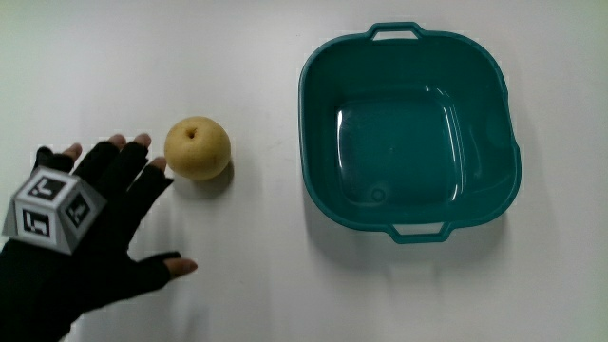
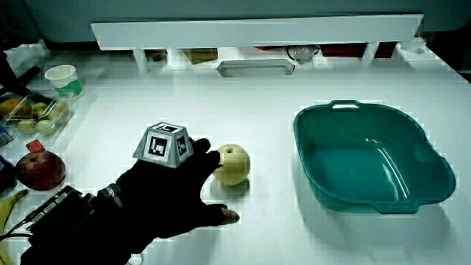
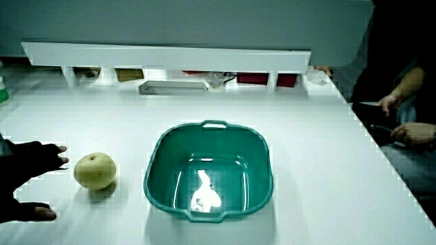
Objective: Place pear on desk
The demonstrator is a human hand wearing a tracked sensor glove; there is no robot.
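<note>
A yellow pear [image 1: 198, 147] rests on the white table between the hand and a teal basin [image 1: 318, 142]; it also shows in both side views [image 2: 232, 163] [image 3: 95, 170]. The gloved hand [image 1: 114, 204] lies flat beside the pear with fingers spread, holding nothing, its fingertips [image 1: 142, 142] just short of the fruit. A patterned cube [image 1: 52, 209] sits on the hand's back. The hand appears in both side views [image 2: 173, 188] [image 3: 27, 177]. The basin [image 2: 434, 188] [image 3: 153, 184] has nothing in it.
In a side view, a red apple [image 2: 40, 169], a banana tip [image 2: 9, 206], a tray of fruit [image 2: 33, 114] and a paper cup [image 2: 62, 79] stand beside the hand's forearm. A low white partition [image 2: 257, 31] [image 3: 170, 58] and a grey tray [image 2: 255, 68] lie farther from the person.
</note>
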